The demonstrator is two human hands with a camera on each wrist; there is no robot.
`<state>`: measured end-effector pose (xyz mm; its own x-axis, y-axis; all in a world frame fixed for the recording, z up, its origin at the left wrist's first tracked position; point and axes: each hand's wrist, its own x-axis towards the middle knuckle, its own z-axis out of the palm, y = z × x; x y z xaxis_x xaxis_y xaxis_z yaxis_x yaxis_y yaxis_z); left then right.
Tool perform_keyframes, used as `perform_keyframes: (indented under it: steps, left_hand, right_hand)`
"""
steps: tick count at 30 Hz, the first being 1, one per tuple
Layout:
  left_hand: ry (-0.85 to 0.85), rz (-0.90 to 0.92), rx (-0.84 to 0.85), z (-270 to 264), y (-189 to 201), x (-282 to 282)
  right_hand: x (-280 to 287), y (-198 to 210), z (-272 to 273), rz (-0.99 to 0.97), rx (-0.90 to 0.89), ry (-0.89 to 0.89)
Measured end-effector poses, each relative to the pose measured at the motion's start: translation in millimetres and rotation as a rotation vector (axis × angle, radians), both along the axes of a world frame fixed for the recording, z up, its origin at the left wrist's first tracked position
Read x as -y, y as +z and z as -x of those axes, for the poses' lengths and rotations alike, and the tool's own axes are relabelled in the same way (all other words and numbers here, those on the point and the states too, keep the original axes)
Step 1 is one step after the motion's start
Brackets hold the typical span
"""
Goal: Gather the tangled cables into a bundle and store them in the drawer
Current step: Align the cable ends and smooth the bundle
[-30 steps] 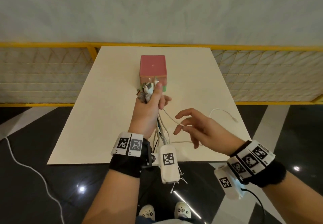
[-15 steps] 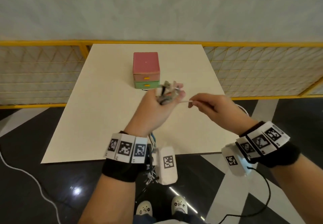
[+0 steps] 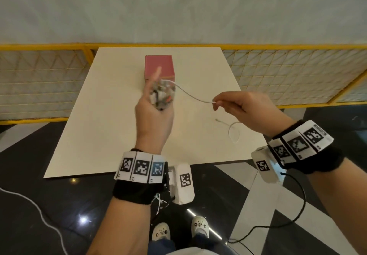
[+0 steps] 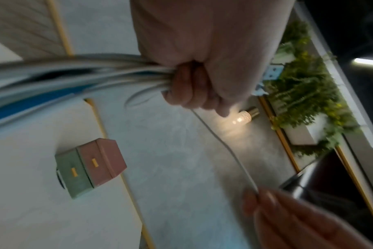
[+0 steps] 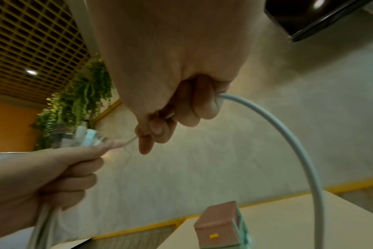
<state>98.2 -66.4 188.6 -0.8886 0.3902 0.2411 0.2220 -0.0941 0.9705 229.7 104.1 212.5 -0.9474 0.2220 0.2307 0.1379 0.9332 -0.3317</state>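
My left hand (image 3: 154, 113) is raised over the table and grips a bundle of cables (image 3: 161, 93), connectors sticking out the top and strands hanging below the wrist. In the left wrist view the fingers (image 4: 192, 86) are curled round the grey and blue strands (image 4: 85, 70). A thin white cable (image 3: 190, 93) runs from the bundle to my right hand (image 3: 234, 105), which pinches it near its end. Its loose tail (image 3: 232, 131) loops on the table. The small drawer box (image 3: 159, 68), pink on top and green below with yellow handles (image 4: 94, 163), stands behind the bundle, both drawers closed.
The white table (image 3: 111, 127) stands against a yellow-framed mesh railing (image 3: 39, 83). Its front edge is near my wrists, with dark glossy floor below. A white cord (image 3: 39, 213) lies on the floor at left and a black cord (image 3: 294, 211) hangs from my right wrist.
My right hand pulled the white cable away to the right, drawing a strand out of the bundle. My left hand lifted the bundle toward the drawer box.
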Motion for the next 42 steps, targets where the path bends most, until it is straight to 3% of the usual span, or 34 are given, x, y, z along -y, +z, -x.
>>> perform_keyframes:
  steps: [2, 4, 7, 10, 14, 17, 20, 31, 33, 37, 39, 42]
  left_hand:
    - [-0.238, 0.124, -0.035, -14.1, 0.6, -6.7]
    - [-0.298, 0.234, -0.091, -17.9, -0.6, -8.9]
    - [-0.035, 0.097, -0.098, -9.2, 9.1, 2.0]
    - [0.286, -0.082, 0.116, 12.9, 22.2, 20.8]
    - [0.391, -0.056, 0.194, 27.1, 21.2, 33.1]
    - [0.368, -0.041, 0.211, 25.0, 15.6, 29.7]
    - [0.316, -0.013, 0.193, 26.0, 10.4, 25.9]
    - [0.032, 0.143, 0.039, 16.6, 1.4, 20.8]
    - [-0.058, 0.170, 0.045, 13.3, 1.9, 17.0]
    - [-0.217, 0.243, 0.006, -3.0, 6.8, 7.3]
    - [-0.311, 0.334, -0.077, -12.0, 8.6, 3.0]
    - [-0.443, 0.298, -0.089, -17.9, 8.8, -5.9]
  right_hand:
    - [10.6, 10.5, 2.3, -0.041, -0.023, 0.055]
    - [14.0, 17.6, 2.8, -0.025, -0.060, 0.084]
    - [1.2, 20.8, -5.4, 0.155, -0.049, 0.055]
    - [-20.5, 13.2, -19.3, 0.119, 0.097, -0.050]
    - [-20.1, 7.1, -26.1, 0.163, 0.265, -0.117]
    - [-0.5, 11.8, -19.3, 0.374, 0.221, -0.085]
    - [11.6, 6.0, -14.0, 0.440, 0.231, -0.035]
    - [-4.8, -77.0, -18.7, 0.265, 0.758, -0.100]
    - [-5.7, -73.1, -16.6, 0.257, 0.718, -0.093]
    - [9.0, -47.9, -4.5, 0.256, 0.407, 0.006]
    - [24.6, -37.9, 5.7, 0.350, 0.266, 0.103]
    - [50.4, -35.9, 23.6, 0.619, 0.131, 0.246]
